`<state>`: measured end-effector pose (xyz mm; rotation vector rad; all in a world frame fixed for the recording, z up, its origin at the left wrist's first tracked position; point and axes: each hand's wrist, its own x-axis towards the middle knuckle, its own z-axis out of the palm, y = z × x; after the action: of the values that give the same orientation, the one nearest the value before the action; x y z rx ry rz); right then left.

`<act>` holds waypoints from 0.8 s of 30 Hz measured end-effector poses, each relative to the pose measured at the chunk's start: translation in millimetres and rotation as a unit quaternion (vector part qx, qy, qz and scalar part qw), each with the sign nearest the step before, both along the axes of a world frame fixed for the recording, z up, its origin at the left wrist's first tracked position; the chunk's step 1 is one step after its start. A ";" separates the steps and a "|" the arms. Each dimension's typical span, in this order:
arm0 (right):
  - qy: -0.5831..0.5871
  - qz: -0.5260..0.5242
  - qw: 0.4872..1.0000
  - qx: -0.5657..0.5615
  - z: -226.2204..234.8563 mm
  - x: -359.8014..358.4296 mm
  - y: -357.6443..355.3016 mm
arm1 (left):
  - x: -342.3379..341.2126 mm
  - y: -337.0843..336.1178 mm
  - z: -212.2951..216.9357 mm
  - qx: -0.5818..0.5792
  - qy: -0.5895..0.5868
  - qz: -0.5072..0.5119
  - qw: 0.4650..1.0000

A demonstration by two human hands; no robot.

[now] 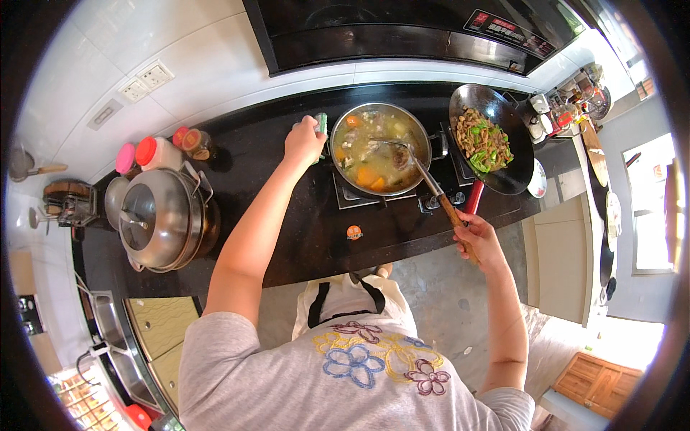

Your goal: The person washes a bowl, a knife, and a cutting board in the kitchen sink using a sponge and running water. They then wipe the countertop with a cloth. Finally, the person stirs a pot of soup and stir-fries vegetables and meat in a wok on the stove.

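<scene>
My left hand (pixel 305 141) is closed around a small green and white container (pixel 321 126), held at the left side of the soup pot. My fingers cover much of it, so I cannot tell its exact kind. In my right hand (pixel 477 241) is the wooden handle of a long metal cooking utensil (pixel 433 184). Its head dips into the soup pot (pixel 422 123), where broth partly hides its shape. Orange chunks and pieces of meat show in the cloudy yellowish broth. The pot sits on a gas burner (pixel 350 195).
Right of the pot stands a black wok (pixel 519 159) of sliced meat and green peppers, its red handle (pixel 474 197) pointing toward my right hand. A lidded steel pot (pixel 159 219) and lidded jars (pixel 159 153) stand at the left. An orange sticker (pixel 353 232) marks the black counter (pixel 302 248).
</scene>
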<state>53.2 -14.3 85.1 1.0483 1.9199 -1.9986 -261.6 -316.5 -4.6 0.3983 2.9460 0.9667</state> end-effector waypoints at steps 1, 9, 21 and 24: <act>-0.005 -0.005 1.000 0.001 -1.2 1.1 -2.9 | -0.5 -0.5 -0.2 0.001 -0.003 -0.002 1.000; 0.189 0.116 0.885 0.409 10.2 1.0 -27.0 | 1.8 -4.5 2.6 -0.008 0.006 0.001 1.000; 0.159 0.177 0.785 0.573 11.9 -33.0 -72.8 | 0.4 -1.0 -1.7 0.002 0.013 0.001 1.000; 0.155 0.171 0.783 0.578 30.2 -12.0 -65.6 | 4.4 0.1 2.5 0.009 0.007 0.006 1.000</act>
<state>41.3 -79.8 115.3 0.3839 3.2929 -0.6554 -257.2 -316.3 -2.2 0.3915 2.9582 0.9957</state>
